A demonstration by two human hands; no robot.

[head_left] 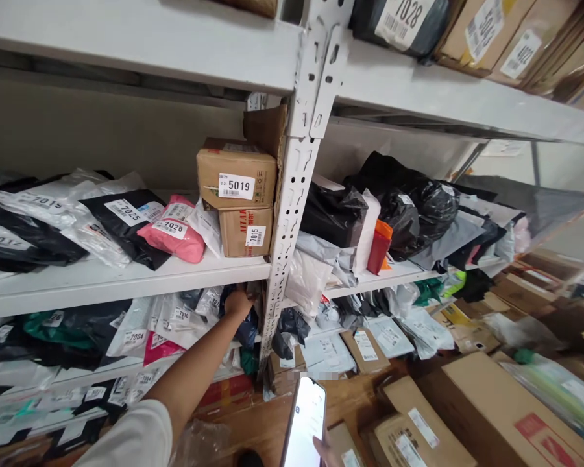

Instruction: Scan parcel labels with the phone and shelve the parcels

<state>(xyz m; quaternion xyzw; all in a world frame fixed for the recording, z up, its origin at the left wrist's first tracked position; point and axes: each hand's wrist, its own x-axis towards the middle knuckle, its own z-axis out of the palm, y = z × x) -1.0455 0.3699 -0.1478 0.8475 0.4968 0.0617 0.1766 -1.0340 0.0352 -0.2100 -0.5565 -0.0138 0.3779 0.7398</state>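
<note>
My left hand (238, 302) reaches into the lower shelf by the upright post, its fingers bent over a dark blue parcel bag (246, 329). The far fingertips are partly hidden. Left of it lie a clear-wrapped parcel labelled 7010 (182, 316), a white parcel labelled 7004 (135, 336) and a pink parcel (158, 349). At the bottom of the view, my right hand (324, 450) holds a smartphone (304, 425) upright with its bright screen towards me. The thumb lies at the screen's right edge.
A white perforated post (292, 194) divides the shelving. Above my left arm, a shelf (126, 285) bears cartons labelled 5019 (236, 175) and 7015 (246, 232), plus bagged parcels. Black bags (409, 207) fill the right shelf. Large cartons (511, 408) stand on the floor at right.
</note>
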